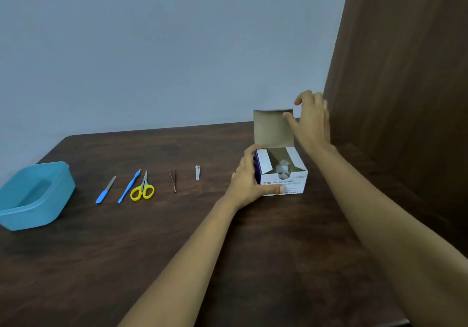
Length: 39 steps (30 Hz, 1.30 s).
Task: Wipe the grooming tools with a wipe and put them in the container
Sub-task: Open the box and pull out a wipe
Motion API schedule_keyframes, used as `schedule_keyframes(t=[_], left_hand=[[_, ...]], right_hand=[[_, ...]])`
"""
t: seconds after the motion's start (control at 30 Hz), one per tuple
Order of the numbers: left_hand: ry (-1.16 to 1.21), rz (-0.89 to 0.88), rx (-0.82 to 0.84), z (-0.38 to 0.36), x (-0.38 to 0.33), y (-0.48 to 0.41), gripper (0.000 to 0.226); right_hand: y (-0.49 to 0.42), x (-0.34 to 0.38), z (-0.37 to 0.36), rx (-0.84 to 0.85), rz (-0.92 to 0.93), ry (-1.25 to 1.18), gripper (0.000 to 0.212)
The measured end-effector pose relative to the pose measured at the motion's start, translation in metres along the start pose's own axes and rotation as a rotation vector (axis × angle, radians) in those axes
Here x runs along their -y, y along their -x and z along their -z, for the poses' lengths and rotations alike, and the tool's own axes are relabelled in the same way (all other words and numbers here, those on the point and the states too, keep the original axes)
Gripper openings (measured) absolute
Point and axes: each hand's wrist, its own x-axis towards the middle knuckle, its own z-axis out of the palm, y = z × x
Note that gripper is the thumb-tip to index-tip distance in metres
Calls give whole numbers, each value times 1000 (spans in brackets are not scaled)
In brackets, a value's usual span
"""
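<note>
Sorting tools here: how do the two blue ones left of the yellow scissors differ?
The left blue tool is shorter, with a grey blade; the right blue tool is longer, slimmer, blue almost throughout. The left lies apart; the right lies close beside the yellow scissors. Both slant alike.

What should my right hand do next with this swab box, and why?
Probably release the lid flap and pick a swab from the box with the right hand: the flap stands upright, white swabs show inside, and the left hand steadies the box.
</note>
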Motion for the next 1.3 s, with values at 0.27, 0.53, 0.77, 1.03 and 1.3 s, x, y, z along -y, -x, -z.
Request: schedule_keyframes(t=[0.27, 0.53, 0.77, 1.03, 1.3], left_hand=[[-148, 60, 50, 4, -8, -4, 129], [-162, 48, 38, 2, -7, -5, 129], [-160, 38, 34, 2, -7, -3, 127], [-173, 41, 27, 1, -7, -2, 128], [-181, 38, 31, 2, -11, -1, 127]], right_hand=[[11, 0, -6, 412, 160, 26, 7], [31, 9, -16, 674, 321, 577, 11], [33, 11, -22, 646, 389, 736, 8], [38, 17, -21, 674, 403, 868, 17], [41, 13, -29, 609, 425, 844, 10]])
